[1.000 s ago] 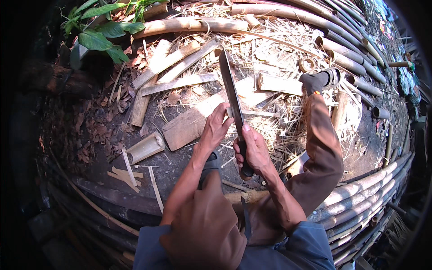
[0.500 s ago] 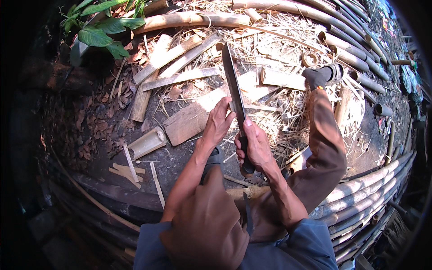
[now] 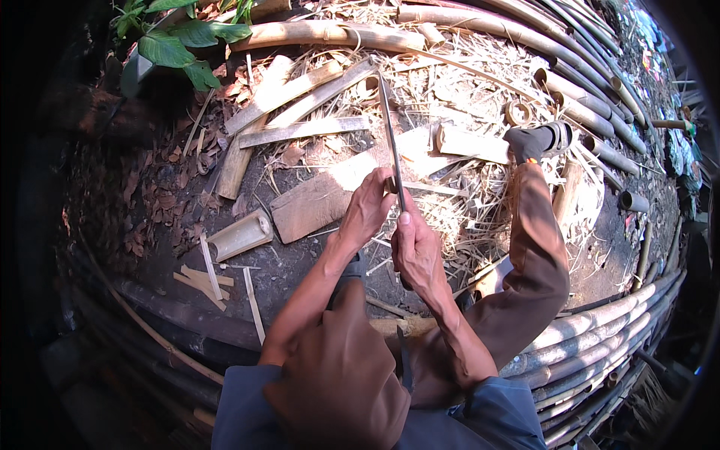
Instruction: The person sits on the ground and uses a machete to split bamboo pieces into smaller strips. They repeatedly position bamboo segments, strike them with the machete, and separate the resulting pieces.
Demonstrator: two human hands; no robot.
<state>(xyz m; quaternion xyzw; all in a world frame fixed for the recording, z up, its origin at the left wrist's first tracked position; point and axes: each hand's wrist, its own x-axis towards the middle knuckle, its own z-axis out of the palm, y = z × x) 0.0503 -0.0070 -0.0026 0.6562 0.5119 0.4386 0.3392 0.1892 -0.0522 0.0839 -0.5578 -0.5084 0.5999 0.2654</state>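
My right hand (image 3: 420, 251) is wrapped round the handle of a long machete (image 3: 391, 139), its blade pointing up and away with the narrow edge toward me. Close beside the blade, my left hand (image 3: 367, 206) pinches a small bamboo piece (image 3: 390, 184) that meets the blade just above the handle. Most of that piece is hidden by the fingers. Beyond my left hand a wide wooden board (image 3: 311, 202) lies on the ground. To its left rests a short split bamboo section (image 3: 241, 236), with thin bamboo strips (image 3: 202, 285) nearer me.
Bamboo poles (image 3: 577, 341) are stacked at the lower right, with more poles (image 3: 510, 30) along the far right. Split bamboo slats (image 3: 304, 130) lie at the far left by a leafy plant (image 3: 169, 45). Shavings (image 3: 469, 199) cover the ground near my outstretched leg (image 3: 536, 240).
The machete has turned so its blade shows narrower and tilts differently. My right hand has shifted slightly down and left. The small piece in my left hand has turned, showing a darker face.
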